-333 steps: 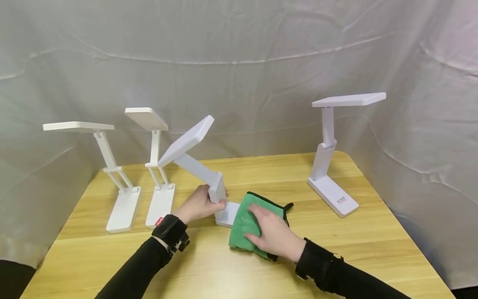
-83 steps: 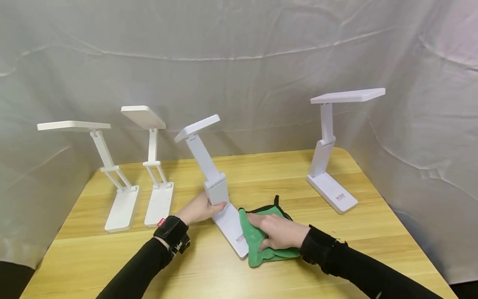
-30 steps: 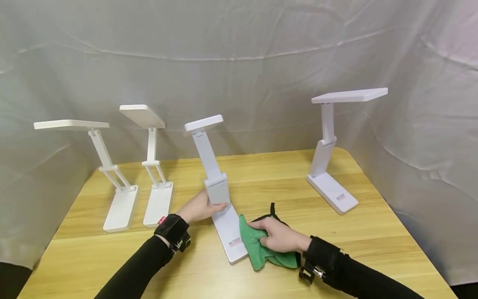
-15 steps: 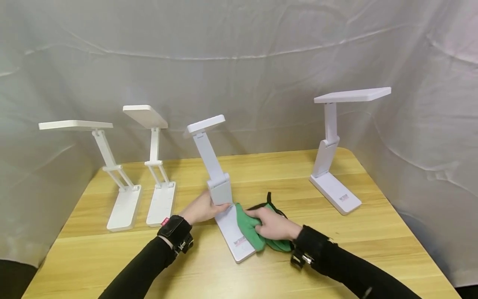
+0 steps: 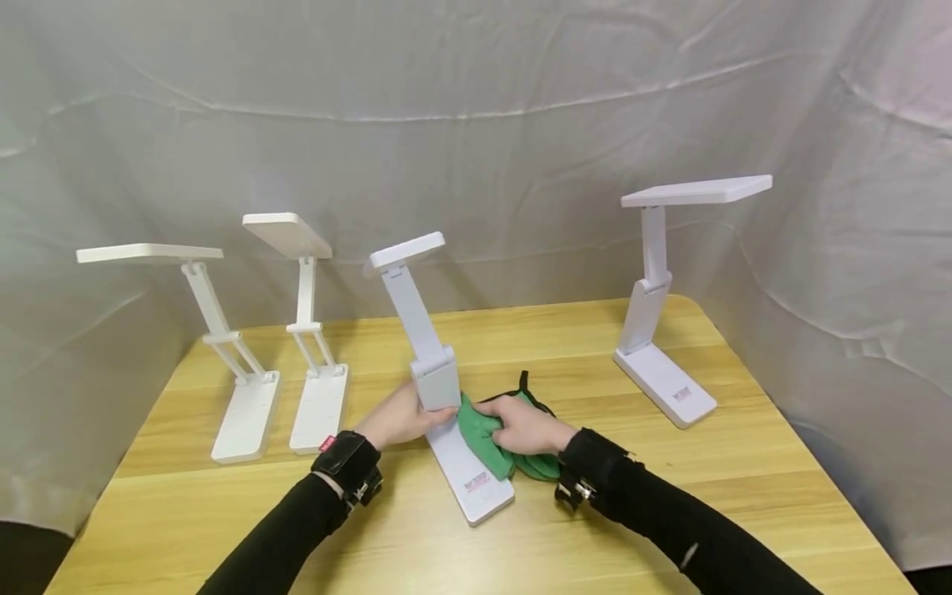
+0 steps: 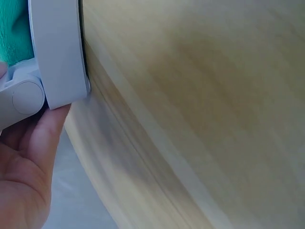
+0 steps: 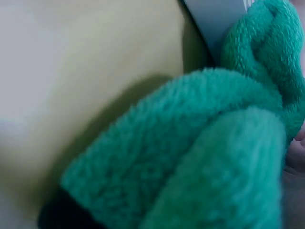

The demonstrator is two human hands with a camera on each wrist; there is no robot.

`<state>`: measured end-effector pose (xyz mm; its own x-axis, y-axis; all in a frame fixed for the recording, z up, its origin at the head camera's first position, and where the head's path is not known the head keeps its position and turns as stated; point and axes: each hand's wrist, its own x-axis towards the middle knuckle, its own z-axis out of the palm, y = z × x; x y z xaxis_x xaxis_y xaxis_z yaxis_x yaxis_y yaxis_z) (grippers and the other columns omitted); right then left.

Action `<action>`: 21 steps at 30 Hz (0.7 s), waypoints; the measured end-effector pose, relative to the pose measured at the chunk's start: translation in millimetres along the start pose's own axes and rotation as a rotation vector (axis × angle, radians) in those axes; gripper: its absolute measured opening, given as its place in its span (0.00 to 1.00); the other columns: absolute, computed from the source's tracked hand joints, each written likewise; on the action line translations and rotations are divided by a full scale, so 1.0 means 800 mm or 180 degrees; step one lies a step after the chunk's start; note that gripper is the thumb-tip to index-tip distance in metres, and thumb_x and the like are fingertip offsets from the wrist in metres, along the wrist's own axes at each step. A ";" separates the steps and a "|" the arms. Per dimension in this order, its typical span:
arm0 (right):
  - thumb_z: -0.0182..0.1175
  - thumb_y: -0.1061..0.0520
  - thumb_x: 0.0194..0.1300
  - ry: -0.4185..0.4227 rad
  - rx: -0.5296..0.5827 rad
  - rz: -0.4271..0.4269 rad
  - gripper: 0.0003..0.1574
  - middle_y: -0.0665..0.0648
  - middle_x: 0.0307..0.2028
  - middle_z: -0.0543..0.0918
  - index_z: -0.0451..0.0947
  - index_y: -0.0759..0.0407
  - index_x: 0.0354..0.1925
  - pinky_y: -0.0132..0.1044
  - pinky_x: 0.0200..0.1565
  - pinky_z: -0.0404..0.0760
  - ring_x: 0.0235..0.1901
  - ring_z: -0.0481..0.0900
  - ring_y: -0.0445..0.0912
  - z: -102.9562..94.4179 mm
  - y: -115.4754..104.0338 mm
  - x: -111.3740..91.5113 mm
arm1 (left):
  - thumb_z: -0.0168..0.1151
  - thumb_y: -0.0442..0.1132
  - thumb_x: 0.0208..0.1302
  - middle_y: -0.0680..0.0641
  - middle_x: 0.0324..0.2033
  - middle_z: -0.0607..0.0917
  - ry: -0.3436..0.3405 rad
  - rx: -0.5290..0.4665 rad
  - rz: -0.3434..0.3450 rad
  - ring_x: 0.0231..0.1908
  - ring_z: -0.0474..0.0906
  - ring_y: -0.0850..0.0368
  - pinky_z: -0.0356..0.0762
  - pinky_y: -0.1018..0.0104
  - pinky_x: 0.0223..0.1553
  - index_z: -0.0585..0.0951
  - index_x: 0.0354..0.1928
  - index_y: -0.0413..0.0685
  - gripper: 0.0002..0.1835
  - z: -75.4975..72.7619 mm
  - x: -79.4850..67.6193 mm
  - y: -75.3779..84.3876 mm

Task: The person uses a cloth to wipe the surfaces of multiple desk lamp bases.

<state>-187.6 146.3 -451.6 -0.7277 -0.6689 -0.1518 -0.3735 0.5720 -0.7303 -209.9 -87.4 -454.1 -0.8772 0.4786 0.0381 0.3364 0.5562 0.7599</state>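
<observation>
A white folding desk lamp (image 5: 464, 471) stands in the middle of the table, its base angled toward the person. My left hand (image 5: 402, 417) grips it low, where the arm meets the base; the left wrist view shows the fingers behind the hinge (image 6: 27, 98). In my right hand (image 5: 524, 426) a green cloth (image 5: 483, 438) with black edging is bunched, pressed to the right side of the lamp's base near the hinge. The right wrist view is filled by the fuzzy cloth (image 7: 190, 148), with a strip of the base (image 7: 214, 24) beside it. Most right fingertips are hidden.
Two more white desk lamps stand at the left, one at the far left (image 5: 245, 417) and one beside it (image 5: 320, 409). Another white lamp (image 5: 665, 384) is at the back right. Grey fabric (image 5: 476, 165) hangs behind the wooden table (image 5: 402, 537).
My right hand has slid the cloth from the base's front end up along its right side toward the hinge. Earlier the lamp was turned to face forward. My left hand keeps its grip.
</observation>
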 end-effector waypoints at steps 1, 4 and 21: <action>0.49 0.70 0.60 0.0005 -0.0017 0.0022 0.37 0.60 0.64 0.68 0.57 0.67 0.68 0.30 0.40 0.73 0.29 0.72 0.38 0.001 0.000 0.000 | 0.66 0.43 0.58 0.47 0.44 0.80 0.0012 0.0000 0.0009 0.45 0.78 0.53 0.78 0.56 0.48 0.70 0.57 0.45 0.26 0.001 0.000 0.000; 0.49 0.70 0.59 0.0002 -0.0030 0.0049 0.37 0.62 0.63 0.69 0.58 0.67 0.68 0.27 0.27 0.71 0.14 0.60 0.37 0.005 0.000 -0.014 | 0.67 0.43 0.57 0.47 0.44 0.81 0.0037 0.0012 0.0004 0.44 0.78 0.53 0.78 0.57 0.48 0.69 0.58 0.46 0.28 0.002 0.000 -0.001; 0.49 0.69 0.59 0.0025 -0.0032 0.0028 0.38 0.59 0.60 0.73 0.56 0.68 0.68 0.27 0.26 0.69 0.15 0.60 0.36 0.009 -0.001 -0.014 | 0.67 0.43 0.57 0.46 0.44 0.81 0.0034 0.0055 0.0018 0.45 0.78 0.52 0.78 0.55 0.48 0.70 0.58 0.46 0.28 0.001 -0.003 0.001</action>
<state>-175.6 150.0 -454.2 -0.7355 -0.6601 -0.1528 -0.3729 0.5826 -0.7221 -206.9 -87.6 -453.7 -0.8789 0.4745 0.0495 0.3472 0.5651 0.7484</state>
